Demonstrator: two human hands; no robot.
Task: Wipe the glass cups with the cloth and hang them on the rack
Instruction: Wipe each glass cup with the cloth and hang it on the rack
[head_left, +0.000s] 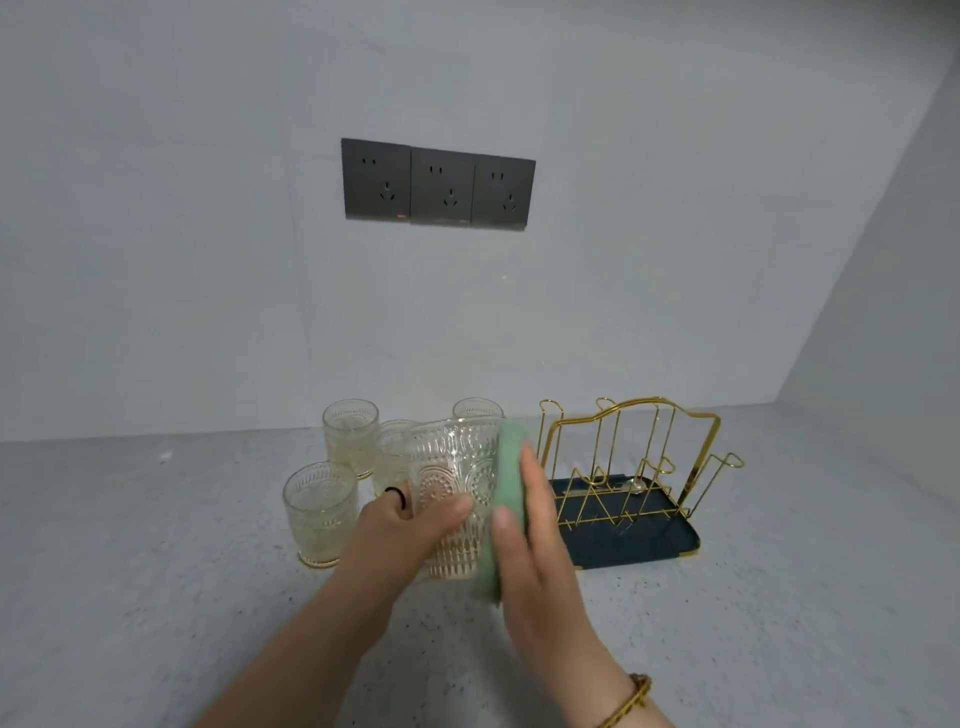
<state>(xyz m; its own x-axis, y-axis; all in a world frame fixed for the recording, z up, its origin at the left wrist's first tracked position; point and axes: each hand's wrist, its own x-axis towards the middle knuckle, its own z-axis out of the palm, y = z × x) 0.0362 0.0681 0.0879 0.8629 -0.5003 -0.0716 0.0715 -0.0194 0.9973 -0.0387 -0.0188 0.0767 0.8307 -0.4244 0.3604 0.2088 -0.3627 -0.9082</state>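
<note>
The rack is unfilled: 1 cup, gripped by the left hand, is wiped with the cloth under the right hand, its fingers flat; 4 cups are left on the counter.

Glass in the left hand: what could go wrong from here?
1. The left hand holds the glass in the air while the right hand presses the cloth sideways against it; it could slip and drop.
2. Other glasses stand close behind; a swing might knock them.
3. The rack has thin wire pegs; a glass hung off-centre may tip.
</note>
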